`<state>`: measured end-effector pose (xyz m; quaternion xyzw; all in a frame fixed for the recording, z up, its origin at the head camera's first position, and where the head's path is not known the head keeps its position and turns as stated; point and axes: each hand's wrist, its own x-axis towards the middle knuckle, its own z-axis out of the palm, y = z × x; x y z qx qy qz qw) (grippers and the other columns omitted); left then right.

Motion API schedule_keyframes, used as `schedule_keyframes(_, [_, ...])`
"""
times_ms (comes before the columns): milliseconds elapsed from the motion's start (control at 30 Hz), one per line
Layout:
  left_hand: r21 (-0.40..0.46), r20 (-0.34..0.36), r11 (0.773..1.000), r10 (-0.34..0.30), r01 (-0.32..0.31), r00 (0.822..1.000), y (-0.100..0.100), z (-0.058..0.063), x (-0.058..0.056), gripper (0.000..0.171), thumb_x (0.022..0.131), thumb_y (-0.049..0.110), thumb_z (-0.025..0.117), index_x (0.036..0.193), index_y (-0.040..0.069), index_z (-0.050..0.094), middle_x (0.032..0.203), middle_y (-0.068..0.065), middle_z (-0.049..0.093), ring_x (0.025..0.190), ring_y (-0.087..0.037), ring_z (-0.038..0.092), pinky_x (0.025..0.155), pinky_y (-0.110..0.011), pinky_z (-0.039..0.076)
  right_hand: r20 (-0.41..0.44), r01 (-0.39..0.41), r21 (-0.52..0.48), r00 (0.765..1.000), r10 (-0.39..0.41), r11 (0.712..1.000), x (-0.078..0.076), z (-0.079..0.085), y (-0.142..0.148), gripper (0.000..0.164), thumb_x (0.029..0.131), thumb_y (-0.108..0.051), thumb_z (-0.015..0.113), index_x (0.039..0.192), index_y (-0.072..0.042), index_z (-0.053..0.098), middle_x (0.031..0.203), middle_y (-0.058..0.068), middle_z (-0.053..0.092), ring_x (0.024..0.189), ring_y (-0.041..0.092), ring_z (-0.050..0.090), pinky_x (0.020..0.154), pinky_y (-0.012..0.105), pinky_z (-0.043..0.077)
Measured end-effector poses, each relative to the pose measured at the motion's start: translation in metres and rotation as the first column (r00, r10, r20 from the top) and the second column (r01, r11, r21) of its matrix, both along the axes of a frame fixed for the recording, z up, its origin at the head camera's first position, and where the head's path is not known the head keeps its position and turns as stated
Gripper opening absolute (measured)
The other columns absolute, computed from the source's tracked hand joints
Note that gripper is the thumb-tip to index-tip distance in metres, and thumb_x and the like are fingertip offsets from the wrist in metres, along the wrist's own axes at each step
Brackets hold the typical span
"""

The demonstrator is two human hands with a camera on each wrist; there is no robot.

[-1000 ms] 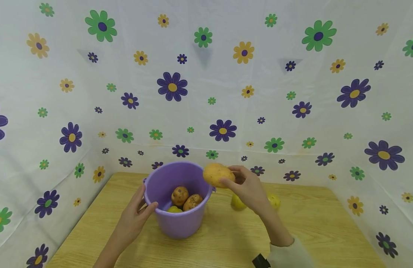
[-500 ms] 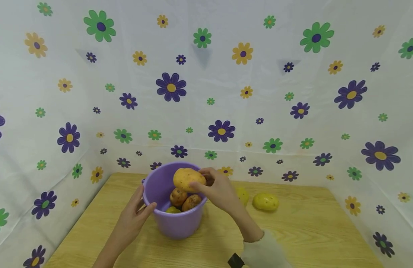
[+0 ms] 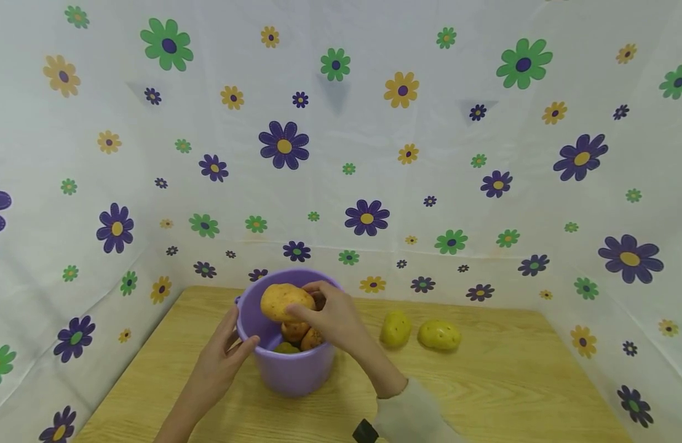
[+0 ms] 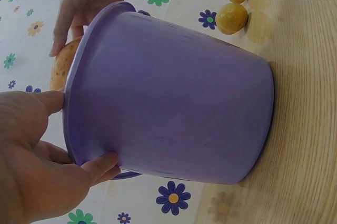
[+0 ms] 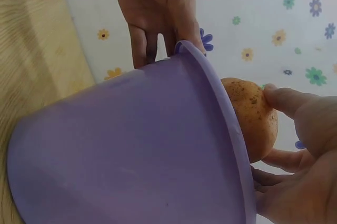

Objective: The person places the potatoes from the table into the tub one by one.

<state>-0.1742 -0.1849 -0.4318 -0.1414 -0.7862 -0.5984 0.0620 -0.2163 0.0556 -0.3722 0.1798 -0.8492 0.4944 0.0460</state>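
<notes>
The right hand [image 3: 332, 317] grasps a light-brown potato [image 3: 282, 301] between thumb and fingers. The potato is located at the mouth of a purple bucket [image 3: 296, 374], inside the outline of the rim in the head view and partly projecting above the rim in both wrist views. Contact between this potato and the bucket cannot be determined.

The left hand [image 3: 221, 354] grips the bucket at its left side: the thumb bears on the rim and the fingers lie against the outer wall. The bucket stands upright on the wood-grain worktop [image 3: 484, 381].

Bucket contents, visible portion: two brown potatoes [image 3: 293, 331], side by side, and one yellow-green item [image 3: 287, 348], mostly concealed by the near rim.

Two yellow-green potatoes [image 3: 439, 335] rest on the worktop to the right of the bucket, near each other. A white sheet [image 3: 318, 135] with a printed flower pattern encloses the rear and both sides of the worktop
</notes>
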Motion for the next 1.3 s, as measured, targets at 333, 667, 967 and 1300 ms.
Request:
schedule_keyframes(333, [-0.004,-0.007,1.0,0.001,-0.001,1.0,0.0,0.002,0.001,0.081,0.105,0.02,0.063,0.165,0.001,0.011,0.17,-0.022,0.007,0.149,-0.049,0.025,0.117,-0.039,0.034,-0.011,-0.012,0.021,1.0,0.012,1.0,-0.003,-0.005,-0.01,0.058,0.093,-0.046,0.076,0.13,-0.003,0.066,0.111,0.005,0.073,0.095,0.016,0.067,0.082,0.031,0.061])
schedule_keyframes(667, [-0.01,-0.017,1.0,0.0,0.0,1.0,0.001,0.001,0.001,0.077,0.106,0.015,0.061,0.165,0.002,0.013,0.17,-0.023,0.007,0.149,-0.052,0.024,0.118,-0.042,0.033,-0.055,-0.048,0.041,0.997,0.05,0.998,-0.002,-0.008,-0.009,0.044,0.099,-0.033,0.072,0.126,0.0,0.068,0.103,0.005,0.073,0.089,0.016,0.067,0.078,0.028,0.06])
schedule_keyframes(967, [-0.004,-0.017,1.0,-0.01,0.01,1.0,0.001,0.001,0.001,0.077,0.106,0.014,0.061,0.165,0.004,0.012,0.171,-0.022,0.007,0.15,-0.051,0.023,0.118,-0.042,0.033,-0.071,-0.082,0.005,0.994,0.083,0.997,-0.001,-0.007,-0.007,0.036,0.1,-0.026,0.07,0.124,0.0,0.068,0.105,0.008,0.071,0.089,0.018,0.067,0.077,0.025,0.06])
schedule_keyframes(1300, [0.004,-0.027,1.0,-0.009,0.009,1.0,0.001,0.001,0.0,0.077,0.106,0.012,0.061,0.165,0.001,0.013,0.171,-0.022,0.007,0.15,-0.051,0.023,0.117,-0.042,0.033,-0.095,-0.086,-0.086,0.992,0.078,0.993,0.0,-0.007,0.005,0.037,0.1,-0.023,0.071,0.128,-0.001,0.066,0.111,0.01,0.071,0.1,0.023,0.068,0.088,0.029,0.061])
